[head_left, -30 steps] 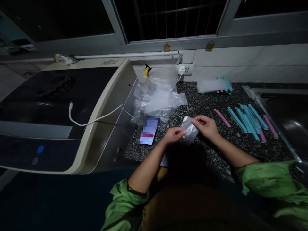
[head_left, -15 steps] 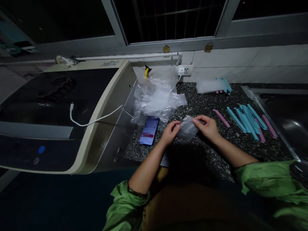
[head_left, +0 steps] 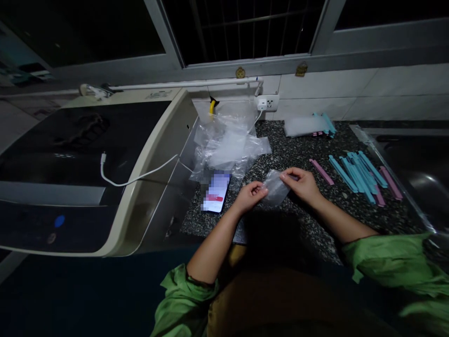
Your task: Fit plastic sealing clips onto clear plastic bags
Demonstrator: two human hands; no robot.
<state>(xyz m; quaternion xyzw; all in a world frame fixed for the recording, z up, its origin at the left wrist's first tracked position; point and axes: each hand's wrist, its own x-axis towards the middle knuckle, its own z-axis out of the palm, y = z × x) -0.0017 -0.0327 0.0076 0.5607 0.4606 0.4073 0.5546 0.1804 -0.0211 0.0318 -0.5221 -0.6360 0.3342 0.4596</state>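
Over the counter, left hand and right hand pinch a plastic bag — likely light, limp — best gripped by edges.

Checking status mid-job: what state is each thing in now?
Bag: creased, held by both hands
Left hand: pinching the bag's left edge
Right hand: pinching the bag's upper right
Phone: face up, screen lit
Charger: plugged into the wall socket
White cable: free end unplugged
Machine lid: shut
Blue strips: loose, partly overlapping
Pink strips: loose
Plastic heap: crumpled
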